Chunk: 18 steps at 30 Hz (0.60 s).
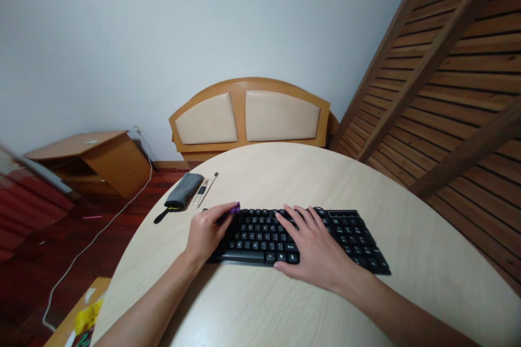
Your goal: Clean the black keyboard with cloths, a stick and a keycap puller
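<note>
- The left hand (pixel 206 232), lower centre of the frame, pinches a small purple piece (pixel 235 209) between thumb and fingertips (too little of it shows to tell what it is), over the keyboard's left part.
- The right hand (pixel 315 249), right of centre, lies palm down across the keyboard, its fingers somewhat spread and holding nothing.
- The black keyboard (pixel 256 237) sits in the lower centre, with its number pad toward the right (the left end is partly hidden by the left hand).
- Beneath it is a pale, round-edged table (pixel 358 187), filling the lower middle.
- Left of centre on the table lie a grey pouch (pixel 185 190) with a black strap and, just beside it, a slim stick (pixel 208 190) with a dark tip.
- Farther out, a padded wooden headboard (pixel 241 114) stands mid-frame, a wooden cabinet (pixel 118 165) at left, and slatted woodwork (pixel 439 81) at upper right.
</note>
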Each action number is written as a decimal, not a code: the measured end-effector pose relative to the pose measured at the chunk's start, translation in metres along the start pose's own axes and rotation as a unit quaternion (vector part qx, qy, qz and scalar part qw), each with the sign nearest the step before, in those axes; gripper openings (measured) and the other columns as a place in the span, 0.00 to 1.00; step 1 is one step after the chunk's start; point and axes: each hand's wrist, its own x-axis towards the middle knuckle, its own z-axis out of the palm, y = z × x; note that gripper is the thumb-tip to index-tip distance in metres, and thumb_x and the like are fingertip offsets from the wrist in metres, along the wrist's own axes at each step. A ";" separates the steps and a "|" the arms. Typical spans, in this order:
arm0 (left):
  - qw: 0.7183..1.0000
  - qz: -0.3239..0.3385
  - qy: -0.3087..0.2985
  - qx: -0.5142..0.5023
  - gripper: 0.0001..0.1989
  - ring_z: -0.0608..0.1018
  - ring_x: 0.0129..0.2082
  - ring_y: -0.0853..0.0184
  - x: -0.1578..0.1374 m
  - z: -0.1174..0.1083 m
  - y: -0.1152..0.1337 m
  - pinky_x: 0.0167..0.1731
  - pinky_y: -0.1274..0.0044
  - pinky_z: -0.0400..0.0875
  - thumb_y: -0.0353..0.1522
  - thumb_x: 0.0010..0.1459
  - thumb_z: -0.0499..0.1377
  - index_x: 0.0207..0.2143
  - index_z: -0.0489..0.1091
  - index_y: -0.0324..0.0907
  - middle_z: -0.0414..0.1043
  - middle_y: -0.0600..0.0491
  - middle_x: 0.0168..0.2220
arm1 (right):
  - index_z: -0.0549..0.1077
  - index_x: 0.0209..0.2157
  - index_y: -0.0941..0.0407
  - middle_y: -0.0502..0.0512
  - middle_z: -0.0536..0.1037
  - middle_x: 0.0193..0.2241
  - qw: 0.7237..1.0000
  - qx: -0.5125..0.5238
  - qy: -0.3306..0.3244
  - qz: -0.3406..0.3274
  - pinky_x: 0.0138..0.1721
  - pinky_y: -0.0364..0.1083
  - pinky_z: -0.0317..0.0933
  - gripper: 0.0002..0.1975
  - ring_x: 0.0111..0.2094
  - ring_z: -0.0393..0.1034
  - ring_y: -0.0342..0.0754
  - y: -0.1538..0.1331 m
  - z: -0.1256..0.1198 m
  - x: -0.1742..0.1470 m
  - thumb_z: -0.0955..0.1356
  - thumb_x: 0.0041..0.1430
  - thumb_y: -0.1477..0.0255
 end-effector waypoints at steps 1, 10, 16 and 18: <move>1.000 -0.015 0.006 0.019 0.12 0.85 0.40 0.61 0.000 0.001 -0.003 0.42 0.71 0.82 0.33 0.65 0.58 0.47 0.78 0.46 0.83 0.53 0.43 | 0.63 0.66 0.57 0.68 0.60 0.67 1.000 0.002 -0.003 -0.001 0.66 0.69 0.43 0.46 0.66 0.54 0.69 -0.002 -0.001 0.000 0.71 0.50 0.48; 0.996 0.039 -0.078 0.025 0.12 0.86 0.36 0.61 -0.001 0.011 0.008 0.38 0.70 0.83 0.32 0.65 0.58 0.48 0.79 0.50 0.83 0.56 0.43 | 0.63 0.66 0.56 0.67 0.59 0.68 1.000 0.009 -0.010 -0.006 0.66 0.68 0.43 0.47 0.66 0.52 0.69 -0.007 -0.001 -0.001 0.71 0.50 0.47; 0.993 0.073 -0.096 0.009 0.12 0.86 0.38 0.61 -0.002 0.010 0.011 0.38 0.72 0.83 0.33 0.67 0.57 0.49 0.78 0.48 0.83 0.53 0.44 | 0.63 0.66 0.56 0.66 0.59 0.68 1.000 0.011 -0.019 0.002 0.67 0.68 0.43 0.47 0.66 0.53 0.68 -0.008 -0.002 -0.001 0.71 0.50 0.46; 0.990 0.091 -0.112 -0.008 0.12 0.86 0.38 0.62 -0.003 0.010 0.013 0.39 0.73 0.83 0.33 0.67 0.58 0.49 0.78 0.47 0.83 0.53 0.43 | 0.64 0.66 0.56 0.66 0.60 0.68 1.000 0.012 -0.021 0.007 0.66 0.68 0.43 0.47 0.66 0.53 0.68 -0.008 -0.003 0.000 0.72 0.49 0.47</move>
